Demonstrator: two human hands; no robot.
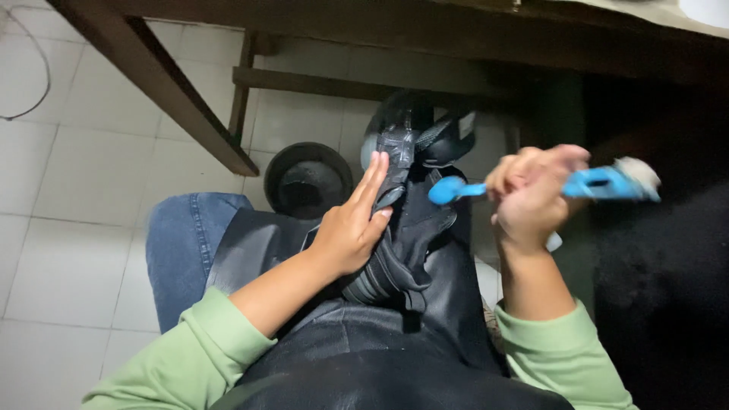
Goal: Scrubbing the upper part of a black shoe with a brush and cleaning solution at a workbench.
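**Shoe on lap, brush in right hand**

Head cam, looking down at my lap. Left hand (353, 224) is flat and unclenched, fingers straight, palm pressed against the side of the black shoe (402, 228). Not gripping, just bracing it. Shoe sits on the black apron (364, 342) over my thighs, toe end pointing away from me toward the wooden table (175, 91).

Right hand (531, 197) is clenched around the blue brush (531, 184), held just beside the shoe and apart from it. Handle tip points at the shoe; the pale bristle end sticks out to the right. Brush is motion-blurred, so I can't read bristle detail.

Green sleeves on both arms, blue jeans (178, 243) showing on the left knee. Dark round bowl (307, 181) on the tiled floor beyond the knee, under the table.
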